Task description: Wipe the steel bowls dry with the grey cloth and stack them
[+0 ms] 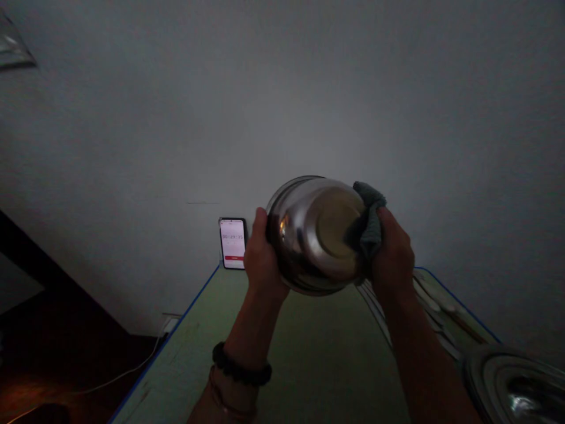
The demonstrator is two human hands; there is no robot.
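A shiny metal bowl [304,235] is held up above the table, tilted so that its rounded outside and flat base face me. My left hand [263,256] grips its rim on the left side, thumb up. On the right, my right hand [392,250] is closed around a grey-green cloth [372,221], which presses against the bowl's outer side near the base. The bowl's inside faces away from me and is hidden. Most of the right fingers are out of sight behind the cloth and bowl.
A phone [232,244] showing a running timer leans on the wall at the back of the green table [194,335]. Metal bowls or lids [516,383] stand at the front right. Several utensils [441,312] lie along the right edge. A white cable [128,371] hangs at left.
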